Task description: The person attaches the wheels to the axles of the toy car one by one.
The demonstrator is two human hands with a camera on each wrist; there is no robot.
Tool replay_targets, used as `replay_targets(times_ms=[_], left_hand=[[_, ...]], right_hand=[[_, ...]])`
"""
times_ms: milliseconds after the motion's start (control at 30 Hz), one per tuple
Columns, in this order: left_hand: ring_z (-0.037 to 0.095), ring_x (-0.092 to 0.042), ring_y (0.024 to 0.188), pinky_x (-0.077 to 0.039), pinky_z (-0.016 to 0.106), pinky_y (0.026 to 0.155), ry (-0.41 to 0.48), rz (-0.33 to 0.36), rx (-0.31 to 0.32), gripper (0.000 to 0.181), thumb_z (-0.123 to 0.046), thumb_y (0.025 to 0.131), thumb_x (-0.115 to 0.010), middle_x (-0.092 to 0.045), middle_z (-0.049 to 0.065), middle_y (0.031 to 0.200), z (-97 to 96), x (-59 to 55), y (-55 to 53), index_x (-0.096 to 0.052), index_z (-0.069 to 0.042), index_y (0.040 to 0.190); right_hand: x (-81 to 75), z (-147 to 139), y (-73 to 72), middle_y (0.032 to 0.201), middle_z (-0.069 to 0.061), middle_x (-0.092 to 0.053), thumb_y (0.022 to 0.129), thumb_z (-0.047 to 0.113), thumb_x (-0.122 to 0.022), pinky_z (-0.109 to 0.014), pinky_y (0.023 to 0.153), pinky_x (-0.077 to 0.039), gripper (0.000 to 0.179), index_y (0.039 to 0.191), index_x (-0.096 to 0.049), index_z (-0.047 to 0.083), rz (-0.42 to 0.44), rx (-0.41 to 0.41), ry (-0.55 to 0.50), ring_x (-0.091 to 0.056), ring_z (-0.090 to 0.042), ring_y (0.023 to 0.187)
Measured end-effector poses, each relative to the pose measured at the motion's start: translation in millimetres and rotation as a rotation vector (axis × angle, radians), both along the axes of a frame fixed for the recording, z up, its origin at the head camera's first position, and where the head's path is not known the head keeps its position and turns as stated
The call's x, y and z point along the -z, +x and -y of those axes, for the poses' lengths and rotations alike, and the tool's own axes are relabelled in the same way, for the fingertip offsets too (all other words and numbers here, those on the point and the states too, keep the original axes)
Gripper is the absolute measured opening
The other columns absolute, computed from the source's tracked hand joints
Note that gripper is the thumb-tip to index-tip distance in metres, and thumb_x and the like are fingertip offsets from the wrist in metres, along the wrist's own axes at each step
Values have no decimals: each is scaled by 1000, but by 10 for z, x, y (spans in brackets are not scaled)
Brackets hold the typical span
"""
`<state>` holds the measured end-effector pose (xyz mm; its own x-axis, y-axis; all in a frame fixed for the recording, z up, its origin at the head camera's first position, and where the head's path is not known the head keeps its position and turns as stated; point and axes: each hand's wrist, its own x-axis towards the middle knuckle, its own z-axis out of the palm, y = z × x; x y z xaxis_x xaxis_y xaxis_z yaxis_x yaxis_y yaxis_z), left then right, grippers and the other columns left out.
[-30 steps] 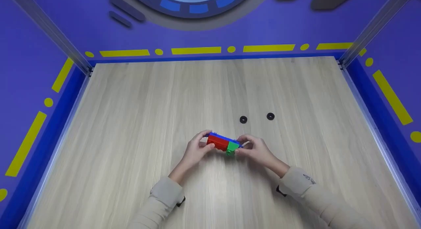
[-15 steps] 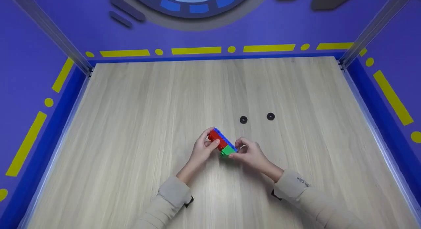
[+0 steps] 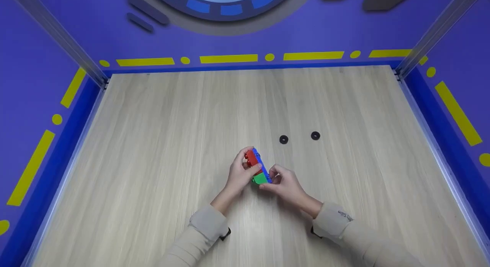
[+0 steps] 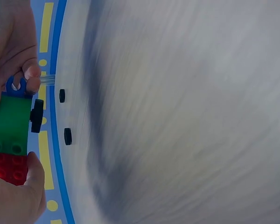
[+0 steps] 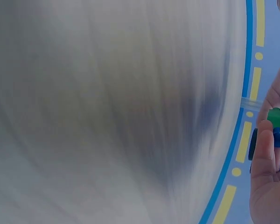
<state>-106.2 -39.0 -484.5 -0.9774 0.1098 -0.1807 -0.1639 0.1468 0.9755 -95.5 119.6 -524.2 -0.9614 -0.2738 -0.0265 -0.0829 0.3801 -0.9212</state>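
Head view: brick toy [image 3: 264,168] between left hand [image 3: 240,175] and right hand [image 3: 286,184] (a pinch grip from each)

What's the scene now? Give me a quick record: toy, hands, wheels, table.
Toy: red block and green block along a blue base
Left hand: holds the red block
Right hand: pinches the toy's green end
Fitted wheel: black, beside the green block; any others unclear
Loose wheels: two, black, lying apart beyond the hands
Table: pale, wood-grained
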Motion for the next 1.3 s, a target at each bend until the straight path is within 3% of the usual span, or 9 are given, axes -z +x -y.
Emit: replay_targets(times_ms=[200, 367, 533, 667, 767, 933, 1167, 1300], left_hand=[[22, -52, 90, -49, 30, 74, -5, 8, -6, 53, -6, 82, -58, -46, 15, 121, -9, -4, -6, -36, -8, 131], [20, -51, 86, -47, 27, 72, -7, 30, -23, 54, -7, 82, -58, -48, 15, 118, 19, 17, -27, -36, -10, 131], [22, -51, 93, -48, 32, 80, 42, 77, -74, 59, -7, 81, -60, -45, 14, 122, 89, 157, -91, -31, -12, 133], [25, -49, 103, -45, 34, 87, 54, 86, -133, 59, -9, 81, -61, -40, 13, 129, 125, 338, -154, -30, -13, 131], [26, -47, 107, -44, 35, 89, 59, 91, -168, 55, -9, 80, -61, -39, 13, 129, 139, 394, -179, -32, -12, 128], [28, -46, 110, -43, 36, 89, 78, 100, -190, 51, -8, 80, -61, -41, 13, 128, 156, 392, -193, -35, -11, 124], [27, -44, 110, -42, 37, 89, 63, 111, -214, 54, -13, 79, -62, -44, 14, 123, 171, 394, -196, -34, -12, 125], [26, -44, 107, -43, 35, 86, 48, 129, -229, 54, -16, 79, -63, -45, 14, 118, 175, 397, -206, -35, -13, 125]], right_hand=[[22, 2, -1, 76, -5, -51, 66, 24, -75, -17, 54, -43, 36, 77, -48, 4, 6, -16, -1, -51, -9, 60], [0, -34, -42, 80, -8, -56, 70, 23, -73, -18, 58, -46, 32, 83, -51, 4, 44, -77, 12, -54, -11, 65], [-27, -133, -147, 85, -15, -58, 73, 16, -70, -21, 63, -45, 28, 90, -56, -1, 70, -116, 33, -53, -13, 71], [-150, -204, -232, 85, -15, -58, 75, 9, -67, -21, 63, -44, 26, 92, -55, -6, 100, -79, 32, -52, -13, 73], [-191, -253, -330, 85, -12, -57, 75, 5, -65, -21, 63, -43, 25, 94, -55, -8, 142, -37, 27, -52, -14, 73], [-47, -362, -572, 84, -6, -56, 74, 6, -65, -22, 62, -44, 28, 97, -54, -7, 188, 32, 9, -52, -11, 70], [-19, -454, -836, 82, -7, -55, 77, 4, -62, -41, 58, -51, 32, 102, -48, -12, 255, 80, -99, -60, -24, 63], [-10, -474, -961, 81, -5, -53, 78, 4, -61, -39, 58, -51, 32, 103, -48, -11, 271, 106, -111, -60, -21, 61]])
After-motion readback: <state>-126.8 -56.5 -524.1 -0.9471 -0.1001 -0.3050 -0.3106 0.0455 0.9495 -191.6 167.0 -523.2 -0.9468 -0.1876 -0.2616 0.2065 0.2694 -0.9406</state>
